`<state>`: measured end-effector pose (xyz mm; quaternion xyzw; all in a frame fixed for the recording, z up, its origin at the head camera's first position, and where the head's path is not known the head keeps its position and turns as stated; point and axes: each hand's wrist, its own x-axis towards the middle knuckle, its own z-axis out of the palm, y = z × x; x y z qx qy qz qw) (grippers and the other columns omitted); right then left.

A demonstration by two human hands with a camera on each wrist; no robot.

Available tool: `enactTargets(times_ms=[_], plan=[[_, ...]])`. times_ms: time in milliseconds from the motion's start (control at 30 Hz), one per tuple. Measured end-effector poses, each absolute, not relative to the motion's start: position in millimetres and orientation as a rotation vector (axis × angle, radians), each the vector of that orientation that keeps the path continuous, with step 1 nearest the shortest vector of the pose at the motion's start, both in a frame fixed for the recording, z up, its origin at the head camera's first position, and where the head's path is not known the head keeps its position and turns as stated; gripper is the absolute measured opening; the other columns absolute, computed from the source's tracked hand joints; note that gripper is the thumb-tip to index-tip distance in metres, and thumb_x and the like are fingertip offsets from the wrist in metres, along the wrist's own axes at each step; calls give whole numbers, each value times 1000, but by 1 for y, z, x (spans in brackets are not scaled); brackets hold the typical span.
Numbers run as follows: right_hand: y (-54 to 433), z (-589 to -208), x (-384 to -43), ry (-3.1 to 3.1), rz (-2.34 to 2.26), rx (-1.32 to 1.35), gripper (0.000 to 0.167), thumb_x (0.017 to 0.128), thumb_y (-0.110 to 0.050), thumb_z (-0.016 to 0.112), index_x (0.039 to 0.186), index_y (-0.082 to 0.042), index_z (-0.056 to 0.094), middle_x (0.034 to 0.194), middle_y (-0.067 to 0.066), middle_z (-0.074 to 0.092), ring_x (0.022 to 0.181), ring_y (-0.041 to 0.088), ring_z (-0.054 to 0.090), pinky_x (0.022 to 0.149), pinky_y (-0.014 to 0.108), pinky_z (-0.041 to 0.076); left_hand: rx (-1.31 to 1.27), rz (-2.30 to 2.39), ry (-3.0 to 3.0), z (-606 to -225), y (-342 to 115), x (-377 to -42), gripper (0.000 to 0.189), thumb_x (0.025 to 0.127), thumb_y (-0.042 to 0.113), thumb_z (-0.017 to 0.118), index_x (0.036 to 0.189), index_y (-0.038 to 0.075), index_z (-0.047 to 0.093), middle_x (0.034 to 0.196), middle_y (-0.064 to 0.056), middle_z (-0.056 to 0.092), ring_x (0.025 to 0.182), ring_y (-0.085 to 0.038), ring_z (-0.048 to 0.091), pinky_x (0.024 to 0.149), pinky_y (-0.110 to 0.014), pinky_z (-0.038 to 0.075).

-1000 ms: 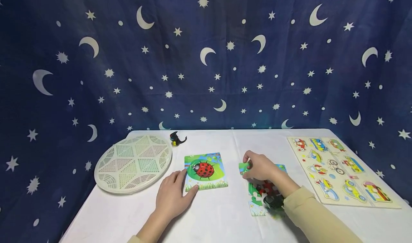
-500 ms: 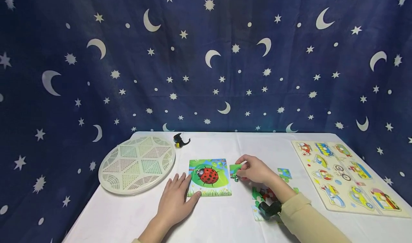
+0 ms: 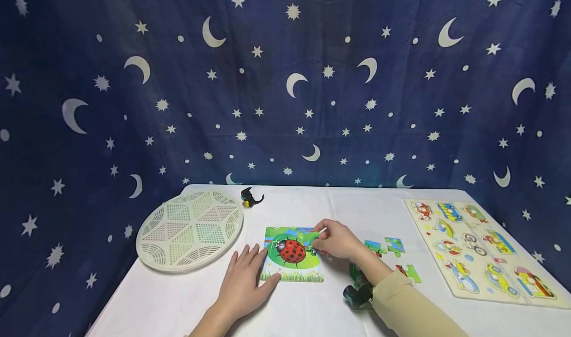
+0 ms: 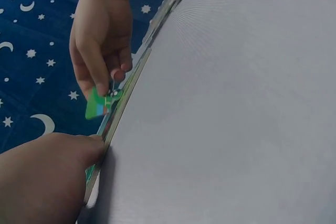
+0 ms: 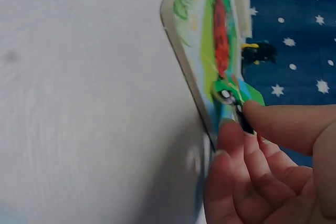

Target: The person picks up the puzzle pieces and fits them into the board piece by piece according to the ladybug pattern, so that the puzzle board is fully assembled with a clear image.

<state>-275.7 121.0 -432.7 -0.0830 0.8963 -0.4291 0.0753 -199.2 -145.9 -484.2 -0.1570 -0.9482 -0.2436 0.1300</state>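
A square ladybug puzzle board (image 3: 292, 253) lies on the white table. My left hand (image 3: 243, 282) rests at its left edge, fingers spread fairly straight beside it and the thumb against the near left corner. Over the board's far right part, my right hand (image 3: 337, 240) pinches a green jigsaw piece (image 5: 253, 94) between thumb and fingers. In the left wrist view the piece (image 4: 95, 104) is tilted, close above the board. Several loose jigsaw pieces (image 3: 394, 246) lie to the right, partly hidden by the right forearm and the black wrist camera (image 3: 357, 295).
A round pale perforated board (image 3: 189, 230) stands at the left. Behind it sits a small black toy figure (image 3: 251, 197). On the right lies a wooden vehicle puzzle board (image 3: 479, 252). A dark blue curtain (image 3: 267, 94) with moons and stars hangs behind the table.
My right hand has carried the green jigsaw piece leftward from beside the loose pieces to over the ladybug board. The left hand stays at the board's edge. The head view has shifted slightly.
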Motion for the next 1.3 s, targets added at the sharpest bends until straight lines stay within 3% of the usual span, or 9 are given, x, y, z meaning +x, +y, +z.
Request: enactTargets(times_ms=[200,433,867,1300], plan=[[101,-437,-282,2838,-1117,-318,25,87,-11,80,108,-6,67,80,-1,60,67,15,54,59,30,46,-467,-697,-2751,-483,-147,-199,69,93,55,66,142,7,61,146,-21,55,141,-44,42,119,-63,23],[79,-437,-285,2922,-1033,-350,25,88,-15,81,107,-6,68,83,-2,57,77,15,53,72,35,49,-468,-704,-2758,-483,-148,-200,69,93,57,65,142,8,61,146,-20,56,141,-43,42,118,-63,24],[49,-438,-287,2945,-976,-437,31,90,-21,79,112,-3,69,81,-4,57,75,14,54,73,37,53,-481,-715,-2744,-483,-148,-200,68,93,56,66,141,9,62,145,-19,57,140,-44,44,117,-64,25],[37,-437,-292,2974,-807,-387,30,90,-31,79,106,-10,64,81,-3,59,70,15,57,66,37,53,-469,-706,-2759,-484,-148,-200,69,93,57,64,142,8,61,145,-19,56,140,-43,43,117,-65,25]])
